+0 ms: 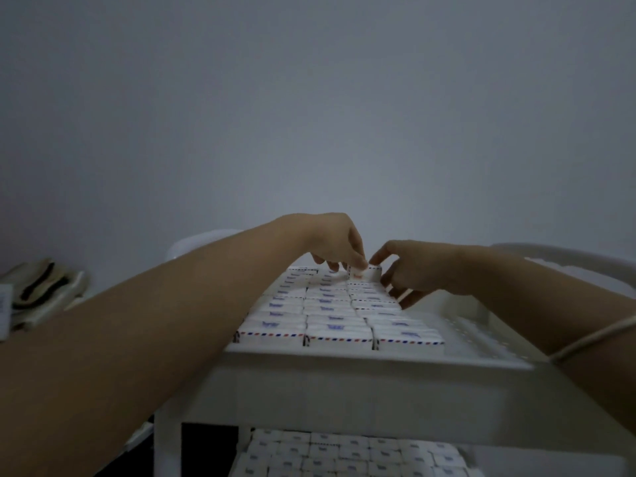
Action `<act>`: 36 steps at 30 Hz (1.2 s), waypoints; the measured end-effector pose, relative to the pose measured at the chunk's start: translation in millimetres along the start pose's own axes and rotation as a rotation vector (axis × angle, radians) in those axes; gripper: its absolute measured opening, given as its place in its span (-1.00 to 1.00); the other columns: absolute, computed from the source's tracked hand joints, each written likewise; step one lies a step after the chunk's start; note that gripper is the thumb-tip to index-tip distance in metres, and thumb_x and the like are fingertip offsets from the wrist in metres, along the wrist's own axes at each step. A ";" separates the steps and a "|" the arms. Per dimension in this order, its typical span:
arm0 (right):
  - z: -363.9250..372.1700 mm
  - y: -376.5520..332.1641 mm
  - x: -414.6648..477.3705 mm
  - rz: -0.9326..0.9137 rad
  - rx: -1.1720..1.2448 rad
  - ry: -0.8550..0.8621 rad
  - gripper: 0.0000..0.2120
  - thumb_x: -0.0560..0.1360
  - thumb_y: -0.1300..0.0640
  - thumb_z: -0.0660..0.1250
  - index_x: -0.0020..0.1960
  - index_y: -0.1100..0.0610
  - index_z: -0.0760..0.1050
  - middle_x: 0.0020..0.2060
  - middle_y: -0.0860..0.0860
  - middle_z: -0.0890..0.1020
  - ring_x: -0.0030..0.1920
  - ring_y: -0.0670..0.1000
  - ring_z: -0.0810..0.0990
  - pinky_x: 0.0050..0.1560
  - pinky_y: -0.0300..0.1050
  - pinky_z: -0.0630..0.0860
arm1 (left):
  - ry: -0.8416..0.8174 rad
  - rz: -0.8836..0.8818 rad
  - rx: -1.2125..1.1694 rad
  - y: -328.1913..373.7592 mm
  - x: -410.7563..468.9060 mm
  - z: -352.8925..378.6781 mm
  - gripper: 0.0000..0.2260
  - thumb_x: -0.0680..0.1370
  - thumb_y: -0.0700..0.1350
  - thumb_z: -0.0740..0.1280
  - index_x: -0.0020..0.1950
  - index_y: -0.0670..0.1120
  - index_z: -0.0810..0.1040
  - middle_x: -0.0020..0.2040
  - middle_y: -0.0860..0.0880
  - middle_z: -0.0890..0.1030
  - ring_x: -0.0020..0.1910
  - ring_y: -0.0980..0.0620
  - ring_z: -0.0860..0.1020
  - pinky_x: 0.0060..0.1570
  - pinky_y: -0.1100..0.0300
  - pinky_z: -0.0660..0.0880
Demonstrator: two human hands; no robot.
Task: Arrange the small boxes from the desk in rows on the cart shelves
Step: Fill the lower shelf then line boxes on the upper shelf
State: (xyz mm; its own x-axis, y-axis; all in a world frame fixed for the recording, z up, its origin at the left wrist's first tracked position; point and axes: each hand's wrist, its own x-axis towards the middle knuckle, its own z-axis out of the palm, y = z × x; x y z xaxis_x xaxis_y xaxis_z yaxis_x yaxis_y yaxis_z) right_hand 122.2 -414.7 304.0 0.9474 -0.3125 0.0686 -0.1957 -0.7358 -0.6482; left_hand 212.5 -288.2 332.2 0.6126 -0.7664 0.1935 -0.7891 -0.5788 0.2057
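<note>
A white cart top shelf holds three rows of small white boxes with red-and-blue striped edges. Both my hands reach to the far end of the rows. A single small box stands at the far end of the right row. My left hand curls its fingertips onto this box's left top edge. My right hand pinches the box from the right, thumb on top and fingers down its side. The lower shelf carries several more boxes in rows.
The right strip of the top shelf is bare perforated plastic. A beige bag lies at the left against the grey wall. A white curved rim shows behind my right arm.
</note>
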 end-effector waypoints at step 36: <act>393.5 -170.9 -98.1 -0.961 -0.109 -0.231 -0.82 0.64 0.00 0.15 0.21 -0.04 0.43 -0.06 -0.08 0.61 -0.18 -0.04 0.54 -0.15 0.04 0.55 | 0.904 -1.008 -0.203 -341.3 -486.6 141.0 -0.66 0.53 -0.34 0.22 -0.21 0.10 0.56 -0.16 0.01 0.69 -0.18 -0.02 0.62 -0.03 -0.01 0.58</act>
State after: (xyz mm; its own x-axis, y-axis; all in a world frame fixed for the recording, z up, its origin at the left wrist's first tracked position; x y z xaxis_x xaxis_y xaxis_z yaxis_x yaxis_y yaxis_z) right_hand 162.3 -21.9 109.6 0.7395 0.5617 0.3710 0.6697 -0.6700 -0.3204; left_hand 177.3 243.0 32.6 0.7899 0.4520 0.4144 -0.0147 -0.6617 0.7497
